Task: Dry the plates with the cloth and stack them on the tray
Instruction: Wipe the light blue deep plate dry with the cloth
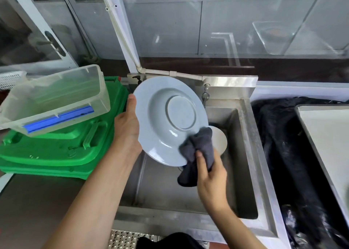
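Note:
A pale blue deep plate (162, 107) is held tilted above the steel sink (243, 154), its underside facing me. My left hand (128, 128) grips its left rim, thumb on the near face. My right hand (211, 175) holds a dark grey cloth (198, 150) and presses it against the plate's lower right rim. A white plate (220, 141) lies in the sink behind the cloth, mostly hidden. A flat metal tray (326, 135) sits at the right edge of the view.
Stacked green plastic lids or crates (56, 150) sit left of the sink, with a clear plastic box (56, 97) on top. A black bag (283, 154) lies between sink and tray. A white pipe and tap (205, 90) run along the sink's back.

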Demonstrator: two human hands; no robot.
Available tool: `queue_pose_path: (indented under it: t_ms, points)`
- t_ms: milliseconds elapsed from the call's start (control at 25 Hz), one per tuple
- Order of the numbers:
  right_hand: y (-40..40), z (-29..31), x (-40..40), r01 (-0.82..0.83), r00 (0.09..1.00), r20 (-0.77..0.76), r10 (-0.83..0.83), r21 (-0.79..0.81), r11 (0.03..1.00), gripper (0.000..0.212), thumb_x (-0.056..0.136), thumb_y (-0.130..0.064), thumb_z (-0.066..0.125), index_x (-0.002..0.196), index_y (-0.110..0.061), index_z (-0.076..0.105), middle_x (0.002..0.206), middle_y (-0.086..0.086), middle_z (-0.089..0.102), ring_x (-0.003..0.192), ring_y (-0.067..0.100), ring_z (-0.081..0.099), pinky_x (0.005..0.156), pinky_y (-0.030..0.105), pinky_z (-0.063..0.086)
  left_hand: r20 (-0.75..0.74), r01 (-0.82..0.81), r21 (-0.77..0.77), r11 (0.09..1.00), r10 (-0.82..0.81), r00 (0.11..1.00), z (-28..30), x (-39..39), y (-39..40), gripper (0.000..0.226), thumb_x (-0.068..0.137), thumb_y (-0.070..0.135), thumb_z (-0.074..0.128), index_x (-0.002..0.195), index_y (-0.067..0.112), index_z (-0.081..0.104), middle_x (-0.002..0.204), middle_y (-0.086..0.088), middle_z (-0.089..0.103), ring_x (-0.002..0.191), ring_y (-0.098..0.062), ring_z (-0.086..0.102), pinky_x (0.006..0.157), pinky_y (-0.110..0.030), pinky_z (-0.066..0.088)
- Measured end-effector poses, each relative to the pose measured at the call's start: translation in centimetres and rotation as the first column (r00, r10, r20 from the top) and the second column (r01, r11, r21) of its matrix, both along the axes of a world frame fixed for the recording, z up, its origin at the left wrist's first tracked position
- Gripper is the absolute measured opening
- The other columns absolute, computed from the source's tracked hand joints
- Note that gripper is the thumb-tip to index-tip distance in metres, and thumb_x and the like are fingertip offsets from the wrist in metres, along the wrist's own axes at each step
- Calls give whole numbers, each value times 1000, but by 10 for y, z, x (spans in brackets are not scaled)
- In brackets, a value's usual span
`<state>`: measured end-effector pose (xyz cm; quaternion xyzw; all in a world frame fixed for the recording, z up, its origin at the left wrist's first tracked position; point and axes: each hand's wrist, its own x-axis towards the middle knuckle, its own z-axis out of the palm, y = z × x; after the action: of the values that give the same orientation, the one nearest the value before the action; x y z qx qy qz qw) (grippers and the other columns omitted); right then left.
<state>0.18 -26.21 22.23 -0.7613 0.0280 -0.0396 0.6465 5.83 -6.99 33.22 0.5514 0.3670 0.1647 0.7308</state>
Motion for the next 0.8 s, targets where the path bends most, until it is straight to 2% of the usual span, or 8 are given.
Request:
queue_pose_path:
  t_ms: [80, 160, 320, 440, 560, 640, 720, 800]
  points:
    - [6, -2, -16, -85, 991, 97, 87, -24, 996, 50, 96, -46, 57, 145, -36, 54, 148, -7, 59, 140, 6, 50, 116, 28, 40, 29, -18, 16, 1000, 17, 999, -3, 4, 1, 36, 94, 58, 60, 99, 23, 70, 88, 7, 79, 75, -11, 75, 55, -25, 56]
    - [8, 5, -21, -191, 954, 211, 213, -119, 974, 51, 98, -38, 58, 146, -50, 47, 159, -10, 45, 148, 3, 39, 118, 18, 31, 56, -36, 20, 999, 35, 998, -5, 6, -2, 37, 96, 55, 59, 98, 20, 69, 87, 7, 79, 74, -10, 75, 54, -23, 55]
    - [14, 10, -26, -418, 748, 362, 556, -395, 818, 51, 99, -26, 61, 148, -11, 54, 163, 5, 38, 155, 16, 30, 127, 36, 22, -11, -32, -5, 999, 31, 999, -12, 7, -15, 40, 97, 57, 57, 88, 19, 64, 79, 5, 77, 72, -16, 74, 58, -27, 57]
    - [0, 4, -19, -434, 687, 367, 627, -486, 759, 51, 100, -23, 61, 147, -5, 54, 162, 10, 40, 155, 22, 31, 128, 40, 21, -41, -52, 9, 999, 52, 998, -15, 6, -23, 37, 98, 55, 55, 84, 21, 59, 76, 7, 74, 64, -9, 72, 51, -22, 54]
    - [-34, -17, -15, -358, 862, 221, 455, -369, 857, 44, 100, -19, 61, 143, -13, 58, 154, -4, 50, 146, 9, 43, 122, 25, 29, -43, -23, 38, 999, 24, 999, -16, 10, -27, 35, 98, 57, 55, 88, 24, 61, 79, 12, 74, 68, -3, 72, 49, -19, 55]
    - [-58, -29, -11, -230, 972, -8, 234, -222, 947, 24, 103, -26, 62, 126, -26, 64, 123, -23, 66, 114, -4, 61, 100, 21, 46, -58, -8, 60, 998, 12, 998, -22, 13, -30, 35, 96, 57, 56, 88, 24, 61, 80, 15, 74, 74, -4, 73, 58, -23, 58]
    - [-88, -45, -2, -45, 978, -206, 8, -173, 984, 7, 103, -35, 60, 104, -28, 63, 89, -15, 70, 83, 4, 64, 74, 27, 49, -127, 39, 89, 995, -28, 991, -35, 12, -38, 37, 95, 59, 56, 91, 23, 64, 85, 14, 75, 75, -7, 72, 61, -24, 56]
    - [-122, -59, 6, 123, 954, -232, -189, -272, 955, 14, 103, -38, 59, 94, -27, 59, 81, -8, 67, 77, 17, 63, 65, 26, 43, -194, 94, 120, 988, -69, 979, -49, 8, -53, 38, 91, 64, 55, 97, 28, 66, 99, 10, 75, 81, -11, 71, 70, -28, 54]
